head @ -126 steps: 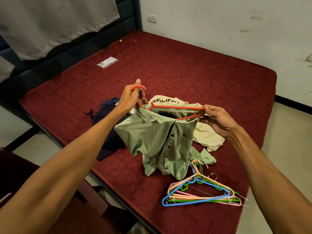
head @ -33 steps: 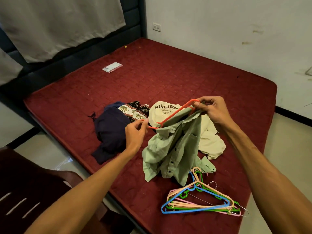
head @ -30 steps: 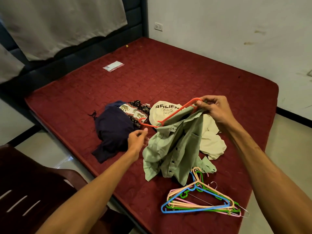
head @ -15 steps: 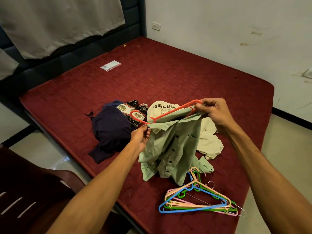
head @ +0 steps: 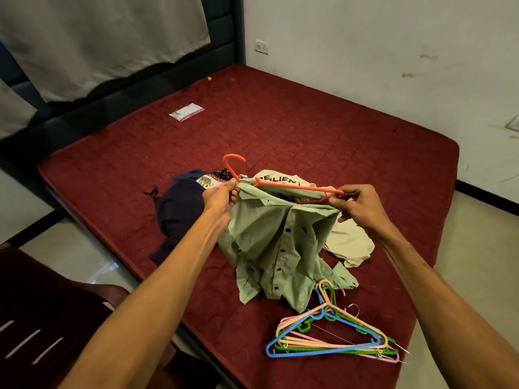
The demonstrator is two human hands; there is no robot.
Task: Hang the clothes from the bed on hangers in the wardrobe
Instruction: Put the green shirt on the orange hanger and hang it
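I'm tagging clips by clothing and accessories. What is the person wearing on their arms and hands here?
Nothing that shows. The left hand and right hand are bare, with no gloves, rings or bandages visible. The left forearm and right forearm are uncovered to the frame edge, with no sleeve, watch or bracelet in view.

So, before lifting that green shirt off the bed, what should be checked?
1. Left hand pinching the green shirt at its shoulder: ok.
2. Right hand holding the orange hanger end: ok.
3. Hook sticking out free above the collar: ok.
4. Both shoulders seated on the hanger: cannot tell, cloth hides it.
5. Hem clear of the spare hangers: not ok, it lies against their hooks.
6. Wardrobe ready: cannot tell, out of view.
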